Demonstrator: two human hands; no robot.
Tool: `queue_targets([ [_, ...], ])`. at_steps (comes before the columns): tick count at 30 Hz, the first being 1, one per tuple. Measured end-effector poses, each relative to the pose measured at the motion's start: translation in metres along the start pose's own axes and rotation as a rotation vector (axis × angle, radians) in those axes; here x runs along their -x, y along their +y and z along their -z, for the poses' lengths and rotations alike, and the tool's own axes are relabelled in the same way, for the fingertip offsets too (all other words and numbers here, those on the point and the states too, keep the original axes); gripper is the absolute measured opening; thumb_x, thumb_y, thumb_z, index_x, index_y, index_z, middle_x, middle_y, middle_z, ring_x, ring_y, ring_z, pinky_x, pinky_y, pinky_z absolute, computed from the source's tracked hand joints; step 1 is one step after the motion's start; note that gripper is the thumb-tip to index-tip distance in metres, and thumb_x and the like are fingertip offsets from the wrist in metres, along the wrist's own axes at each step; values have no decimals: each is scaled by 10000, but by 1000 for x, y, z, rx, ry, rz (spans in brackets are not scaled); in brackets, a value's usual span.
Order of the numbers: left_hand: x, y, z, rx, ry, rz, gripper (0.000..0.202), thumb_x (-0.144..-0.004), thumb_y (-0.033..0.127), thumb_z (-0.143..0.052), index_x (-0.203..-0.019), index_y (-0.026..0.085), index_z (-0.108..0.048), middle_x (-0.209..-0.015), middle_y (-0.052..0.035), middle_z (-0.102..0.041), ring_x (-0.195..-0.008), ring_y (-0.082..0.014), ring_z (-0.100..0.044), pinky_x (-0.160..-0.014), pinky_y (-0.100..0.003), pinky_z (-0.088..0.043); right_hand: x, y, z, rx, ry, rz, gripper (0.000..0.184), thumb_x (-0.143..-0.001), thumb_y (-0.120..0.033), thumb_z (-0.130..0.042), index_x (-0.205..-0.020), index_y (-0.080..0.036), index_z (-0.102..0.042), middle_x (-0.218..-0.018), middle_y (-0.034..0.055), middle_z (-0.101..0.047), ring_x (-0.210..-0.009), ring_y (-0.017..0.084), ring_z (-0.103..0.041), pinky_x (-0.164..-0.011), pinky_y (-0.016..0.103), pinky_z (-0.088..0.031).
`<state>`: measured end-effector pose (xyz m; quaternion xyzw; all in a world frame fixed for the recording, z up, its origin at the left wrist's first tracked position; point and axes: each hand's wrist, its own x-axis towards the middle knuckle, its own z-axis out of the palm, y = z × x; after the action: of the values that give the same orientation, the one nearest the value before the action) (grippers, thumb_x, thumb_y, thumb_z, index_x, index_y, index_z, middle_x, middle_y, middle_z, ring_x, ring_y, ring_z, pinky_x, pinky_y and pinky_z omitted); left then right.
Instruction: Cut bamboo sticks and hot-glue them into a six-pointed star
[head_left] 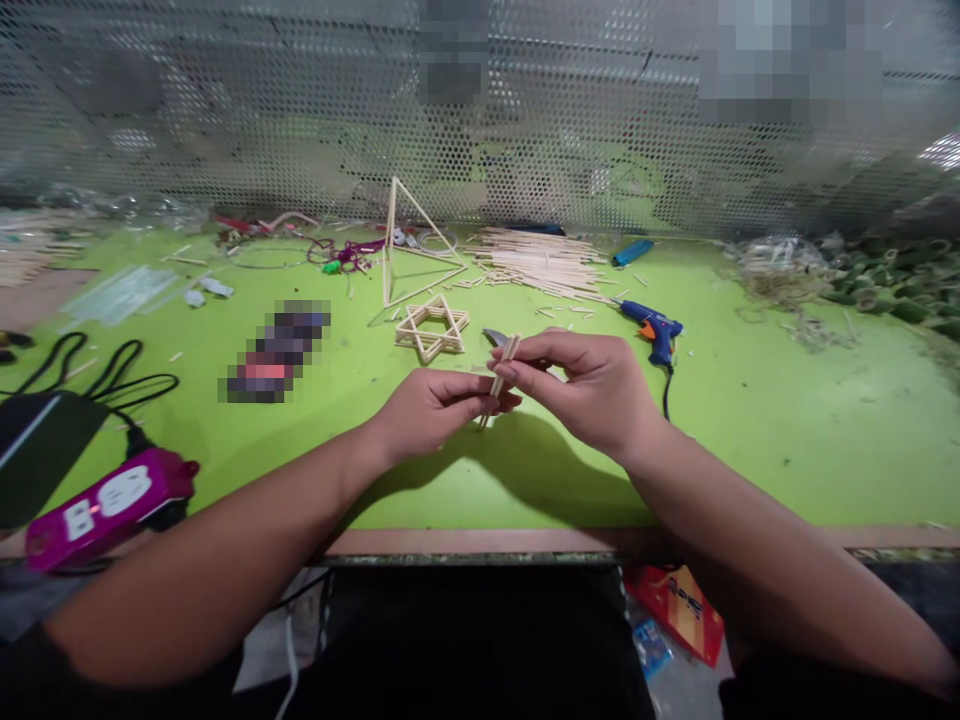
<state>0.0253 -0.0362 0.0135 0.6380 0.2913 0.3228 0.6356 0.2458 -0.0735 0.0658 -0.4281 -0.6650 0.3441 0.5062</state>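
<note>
1. Craft sticks (501, 380), thin and wooden, sit tilted between our hands, above the green work mat (750, 430) and near a stick star (429, 340).
2. Our left hand (439, 415) and right hand (577, 390) each pinch them between fingertips; neither hand has let go.
3. We judge them light, stiff and brittle, so we'd hold them gently near the middle.

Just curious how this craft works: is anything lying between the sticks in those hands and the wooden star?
Yes, one thing: a small grey metal tool, perhaps pliers, lies on the green table just beyond the sticks, between them and the wooden star.
</note>
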Motion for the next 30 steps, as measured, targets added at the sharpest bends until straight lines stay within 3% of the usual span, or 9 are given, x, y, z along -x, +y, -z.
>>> queue_targets([
  [8,0,5,1,-165,5,-86,212,-985,421,-841,-1002,235,-941,-1108,-104,-903,-1037,-277,-857,-994,-418,-692,1,1,1,-28,-15,-29,173,-936,-431,-916,-981,-266,-945,-966,55,-895,-862,247,-828,-775,400,-708],
  [17,3,2,-3,-22,-81,3,407,-1017,537,-825,-1252,215,-908,-1264,-132,-883,-1210,-329,-850,-1153,-495,-647,2,2,0,-81,18,-56,136,-888,-386,-952,-975,-281,-957,-946,44,-895,-811,249,-831,-723,408,-733],
  [24,3,2,-3,-34,-92,-3,380,-1031,524,-814,-1227,214,-914,-1254,-140,-884,-1229,-334,-844,-1163,-503,-645,2,3,0,-80,13,-65,106,-894,-381,-947,-949,-291,-956,-885,42,-882,-793,248,-835,-681,393,-737],
  [30,4,2,-6,-38,-56,2,314,-1013,438,-828,-1227,225,-913,-1233,-127,-890,-1197,-328,-852,-1138,-503,-660,2,3,0,-113,2,-66,107,-891,-374,-948,-974,-306,-957,-945,41,-899,-796,238,-839,-688,388,-746],
])
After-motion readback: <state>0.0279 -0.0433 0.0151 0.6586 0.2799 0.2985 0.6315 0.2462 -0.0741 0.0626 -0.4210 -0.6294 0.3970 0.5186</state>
